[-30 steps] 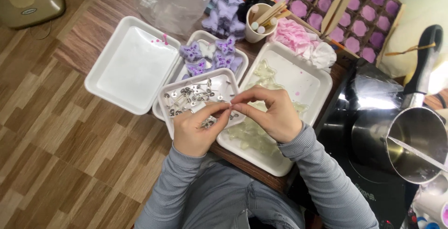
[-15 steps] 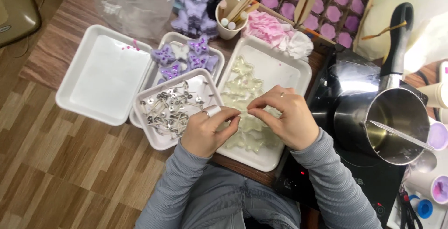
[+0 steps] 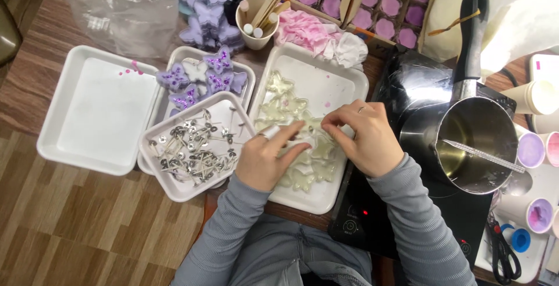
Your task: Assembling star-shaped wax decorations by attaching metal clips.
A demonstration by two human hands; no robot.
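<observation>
My left hand [image 3: 269,156] and my right hand [image 3: 360,137] meet over a white tray [image 3: 329,79] that holds several pale, see-through butterfly shapes [image 3: 278,85]. Between the fingertips of both hands is one small pale butterfly piece [image 3: 307,141], pinched from either side. Just left of my left hand stands a smaller white tray [image 3: 156,176] full of metal wick tabs with thin wicks [image 3: 192,146]. Behind that, another tray holds purple glittered butterfly candles [image 3: 204,73].
An empty white tray [image 3: 96,111] lies at far left. A steel pot [image 3: 474,140] with a long black handle sits on a black cooktop [image 3: 358,219] right of my hands. Behind are a cup of wooden sticks [image 3: 259,18], pink tissue [image 3: 305,29], a plastic bag [image 3: 116,6] and cups of purple wax [image 3: 531,149].
Both hands have moved right, from above the wick tray to above the tray of pale butterfly shapes. The view has shifted with them.
</observation>
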